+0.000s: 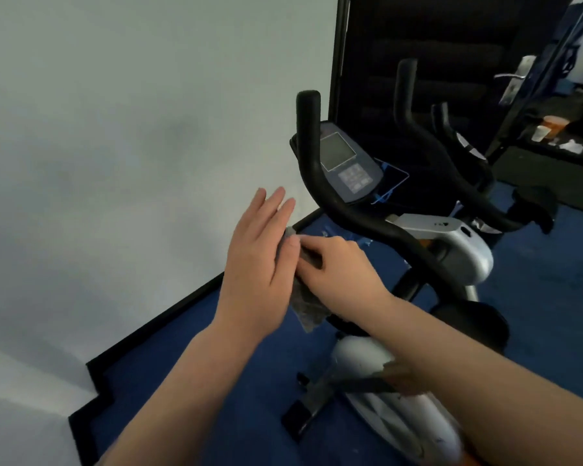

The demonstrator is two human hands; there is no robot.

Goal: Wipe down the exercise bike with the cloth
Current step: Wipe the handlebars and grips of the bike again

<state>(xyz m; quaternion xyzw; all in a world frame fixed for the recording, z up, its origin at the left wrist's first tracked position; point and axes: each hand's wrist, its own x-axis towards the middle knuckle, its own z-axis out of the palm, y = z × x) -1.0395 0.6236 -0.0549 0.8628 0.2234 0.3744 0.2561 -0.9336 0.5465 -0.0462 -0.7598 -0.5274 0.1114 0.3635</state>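
An exercise bike (458, 250) with a silver body, black handlebars and a grey console (345, 163) stands on the blue floor. A grey cloth (308, 306) hangs between my two hands, left of the near handlebar. My left hand (256, 264) is flat with straight fingers, its palm against the cloth. My right hand (337, 267) presses the cloth from the other side with curled fingers gripping it. The cloth's lower corner dangles below my hands. The cloth does not touch the bike.
A pale wall (115, 163) fills the left, with a black skirting along the blue carpet (216, 381). A dark door (435, 45) with a metal handle (515, 75) stands behind the bike. A dark shelf with cups (549, 127) is at the far right.
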